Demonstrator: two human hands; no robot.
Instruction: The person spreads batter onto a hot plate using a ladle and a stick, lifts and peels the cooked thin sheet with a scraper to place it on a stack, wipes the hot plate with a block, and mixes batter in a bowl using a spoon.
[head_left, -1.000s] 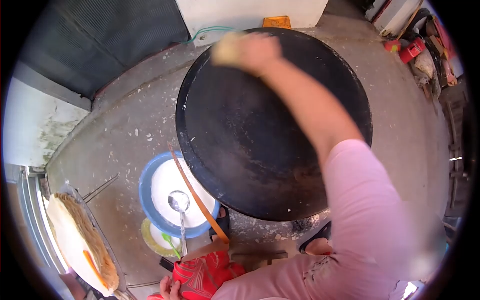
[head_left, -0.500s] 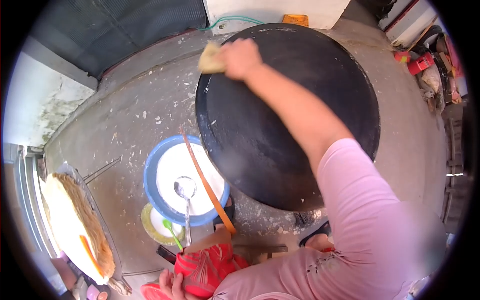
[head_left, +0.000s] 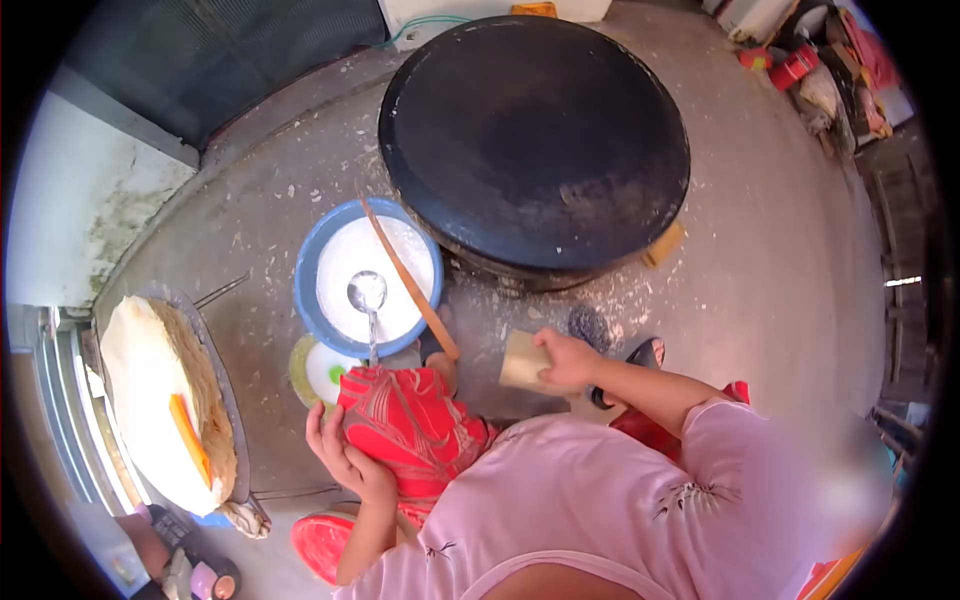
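Observation:
My right hand (head_left: 568,360) is closed on a yellowish cloth (head_left: 523,363), in front of the big round black griddle (head_left: 540,140) and apart from it. My left hand (head_left: 340,455) rests against my red-clothed knee (head_left: 410,425), fingers spread, holding nothing. Left of the griddle stands a blue basin (head_left: 308,290) of white batter, with a metal ladle (head_left: 367,292) in it and a long brown wooden strip (head_left: 405,275) lying across its rim. Partly hidden behind my knee is a small yellow-green bowl (head_left: 300,372) with something green in it.
A stack of thin, pale flatbreads (head_left: 150,400) with an orange strip (head_left: 190,440) on top lies at the left. A red stool (head_left: 322,545) is at the bottom. Assorted items, including a red container (head_left: 795,67), lie at the upper right.
My right hand has drawn back with the cloth from the griddle's far left edge to near my lap. My left hand has come further into view, and the view has shifted.

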